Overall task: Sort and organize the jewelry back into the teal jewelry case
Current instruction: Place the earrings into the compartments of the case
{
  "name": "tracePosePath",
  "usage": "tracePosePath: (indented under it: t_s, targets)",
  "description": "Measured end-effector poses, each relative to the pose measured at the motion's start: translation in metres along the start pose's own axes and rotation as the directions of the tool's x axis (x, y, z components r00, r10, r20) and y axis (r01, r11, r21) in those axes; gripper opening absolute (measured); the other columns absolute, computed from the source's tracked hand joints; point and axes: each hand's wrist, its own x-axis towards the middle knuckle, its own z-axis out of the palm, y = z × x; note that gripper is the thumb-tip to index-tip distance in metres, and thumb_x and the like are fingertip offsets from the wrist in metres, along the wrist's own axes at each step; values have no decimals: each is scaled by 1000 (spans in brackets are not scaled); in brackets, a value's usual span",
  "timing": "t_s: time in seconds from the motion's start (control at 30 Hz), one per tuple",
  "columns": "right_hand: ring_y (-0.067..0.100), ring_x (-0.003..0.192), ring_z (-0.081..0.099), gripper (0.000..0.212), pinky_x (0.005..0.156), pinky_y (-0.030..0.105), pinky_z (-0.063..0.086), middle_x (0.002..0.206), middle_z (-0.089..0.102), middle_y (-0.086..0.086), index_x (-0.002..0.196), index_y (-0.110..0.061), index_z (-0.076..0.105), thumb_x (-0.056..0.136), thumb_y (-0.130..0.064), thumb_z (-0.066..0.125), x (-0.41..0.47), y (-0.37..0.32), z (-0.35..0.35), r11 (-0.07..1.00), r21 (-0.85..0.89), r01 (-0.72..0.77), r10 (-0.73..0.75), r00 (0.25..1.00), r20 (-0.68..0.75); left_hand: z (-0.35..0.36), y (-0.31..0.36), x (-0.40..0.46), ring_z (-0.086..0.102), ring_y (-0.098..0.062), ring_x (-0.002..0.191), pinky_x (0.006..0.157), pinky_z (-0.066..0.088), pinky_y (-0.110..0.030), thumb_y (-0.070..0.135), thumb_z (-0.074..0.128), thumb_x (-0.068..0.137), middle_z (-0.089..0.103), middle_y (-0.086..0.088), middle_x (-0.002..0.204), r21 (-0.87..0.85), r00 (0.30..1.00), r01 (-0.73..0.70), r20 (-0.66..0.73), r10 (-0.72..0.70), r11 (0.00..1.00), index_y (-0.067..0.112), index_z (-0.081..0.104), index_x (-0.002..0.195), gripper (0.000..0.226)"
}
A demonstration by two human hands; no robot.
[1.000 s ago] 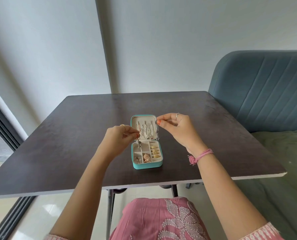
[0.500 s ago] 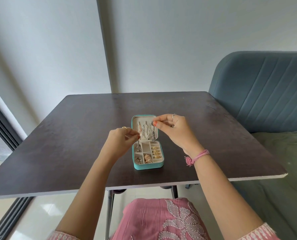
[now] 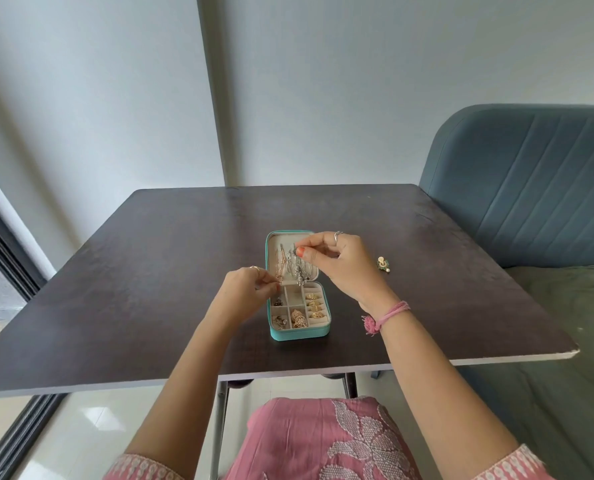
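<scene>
While the teal jewelry case (image 3: 299, 332) lies open near the middle of the dark table (image 3: 150, 271), somewhat toward its near edge, both hands work over it. The lid stands up at the far side, necklaces (image 3: 290, 263) hanging down its cream lining. The right hand (image 3: 340, 268), wearing a ring and a pink thread bracelet (image 3: 385, 315), pinches the top of a silver chain (image 3: 297, 251) between thumb and forefinger near the lid's upper edge. The left hand (image 3: 245, 296), fingers curled, pinches something small at the case's left rim, by the lower end of a rose-gold chain (image 3: 280, 268); what exactly it holds is too small to tell. In the tray, gold rings (image 3: 314, 304) sit in the right-hand slots, and a gold filigree piece (image 3: 299, 320) and small earrings (image 3: 280, 320) lie in the near compartments.

A single green-and-gold earring (image 3: 382, 264) lies on the table just right of the right hand, apart from the case. A blue padded headboard (image 3: 531, 188) and green bedding (image 3: 565, 341) adjoin the table's right edge. The left hand hides the case's left wall; the chains in the lid overlap and are hard to separate.
</scene>
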Motion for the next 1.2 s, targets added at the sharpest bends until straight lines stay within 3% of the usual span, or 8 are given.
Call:
tracePosePath:
  t_s: [0.1,0.17,0.23,0.37,0.7,0.93,1.07,1.2]
  targets:
    - [8,87,67,12,80,23,55,92,73,-7,95,-19,75,84,-20,72,1,2,8,1000,-12,8,-8,1000,6,4,-4,-2,58,-8,81,72,42,-18,21,59,93,67,4,93,-46,999,28,-26,-29,999,13,70,106,19]
    - [3,83,65,13,76,17,53,91,72,-9,96,-18,75,84,-19,72,1,3,12,999,-32,4,-3,1000,22,5,-8,-4,59,-11,78,72,41,-19,20,58,93,66,4,86,-98,993,56,-102,-66,994,14,71,101,16]
    - [-3,78,63,12,71,10,49,90,71,-10,96,-18,75,84,-19,72,1,5,16,998,-63,11,-9,999,38,7,-14,-5,63,-15,79,72,47,-25,20,59,92,68,2,82,-194,976,105,-169,-139,975,15,71,97,14]
    - [-3,75,62,11,69,9,47,87,72,-8,94,-18,75,84,-19,71,1,9,25,995,-94,13,-8,999,48,15,-26,-13,67,-18,79,83,56,-41,21,58,92,69,1,78,-465,934,185,-189,-302,866,17,67,94,10]
    - [-2,76,62,11,73,5,46,88,73,-5,94,-18,76,85,-19,69,3,18,44,973,-230,17,-5,999,53,27,-30,-21,66,-11,77,73,53,-24,25,56,94,68,4,79,-541,902,185,-238,-360,820,18,66,101,13]
    - [3,83,66,12,84,28,56,91,74,-6,96,-22,75,86,-25,68,5,30,51,950,-313,-5,25,998,57,28,-31,-23,64,-7,74,68,48,-16,23,56,94,68,4,78,-541,896,169,-265,-357,824,16,67,102,15]
    - [6,90,67,14,93,42,52,96,74,-8,97,-24,75,86,-27,67,6,36,52,933,-359,-31,62,995,77,28,-30,-23,64,-7,73,66,46,-15,23,57,93,68,4,77,-559,892,163,-268,-363,813,15,68,102,16]
    - [9,91,66,15,91,46,52,98,73,-8,98,-25,75,87,-30,66,7,39,51,920,-388,-49,86,993,77,28,-30,-23,63,-8,73,66,46,-15,23,56,93,69,1,79,-574,891,167,-261,-372,802,15,68,103,17]
